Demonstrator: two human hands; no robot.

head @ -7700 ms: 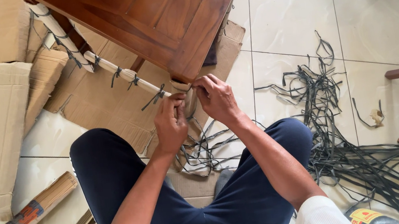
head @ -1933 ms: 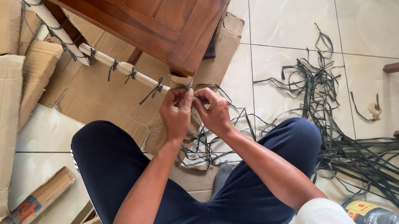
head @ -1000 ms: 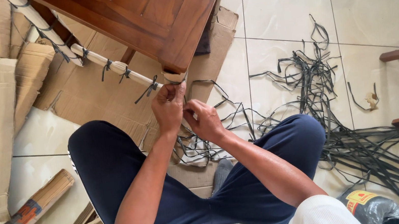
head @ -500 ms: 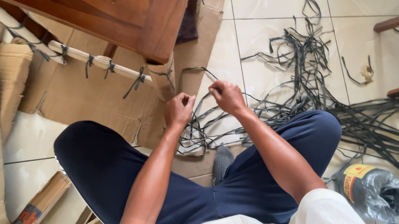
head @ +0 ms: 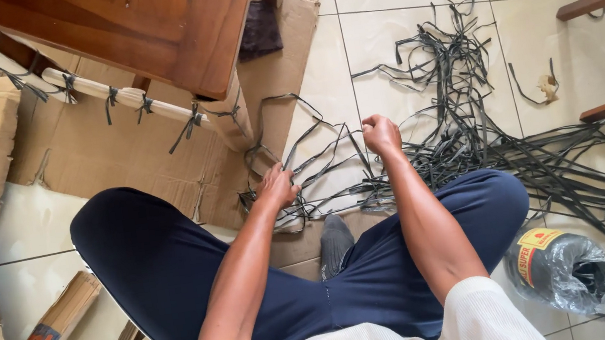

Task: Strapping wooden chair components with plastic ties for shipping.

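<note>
The right hand (head: 380, 135) is clenched into a fist around a dark plastic strap (head: 311, 118), lifting it off the floor so that it loops up and back toward the table leg (head: 233, 117). The left hand (head: 277, 186) is lower, with its fingers curled down among the loose strap ends just in front of the person's knee; whether it actually pinches one of them cannot be told from this view. The strap in the right hand runs free in the air between the two hands and the leg, touching neither the wrapped rail nor the floor along its raised stretch. Judging by how things lie, part of the binding is done: the pale wrapped rail (head: 118, 99) under the brown wooden table (head: 142, 19) already carries several knotted ties along its length, and the wrapped leg at the corner has a tie around it too. The strap now held is not yet around anything, so another tie looks to be only at its start. A large tangle of unused straps (head: 484, 130) spreads over the tiled floor to the right, near a clear bag (head: 565, 272) with a yellow label. Flattened cardboard (head: 105, 153) lies under the table and in stacks to the left.
</note>
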